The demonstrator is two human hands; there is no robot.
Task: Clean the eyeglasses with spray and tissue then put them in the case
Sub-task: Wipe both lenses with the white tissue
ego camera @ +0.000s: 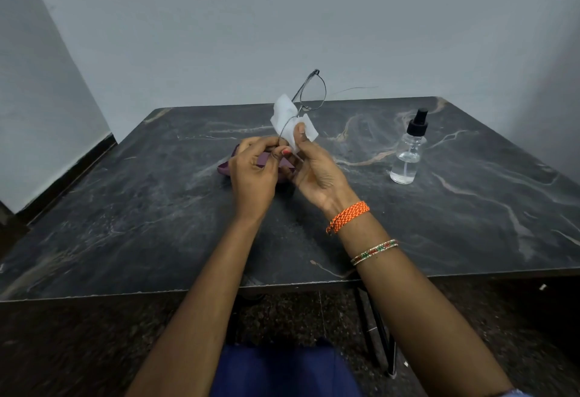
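Note:
Thin dark-framed eyeglasses stand tilted upward above the table. My left hand pinches the lower rim of the frame. My right hand presses a white tissue against the lower lens with thumb and fingers. The upper lens is bare, and one temple arm sticks out to the right. A purple case lies on the table under my hands, mostly hidden. A clear spray bottle with a black pump stands upright to the right, apart from both hands.
The dark marble table reaches to a grey wall at the back. Its front edge runs just under my forearms. Black table legs and a speckled floor show below. Bracelets circle my right wrist.

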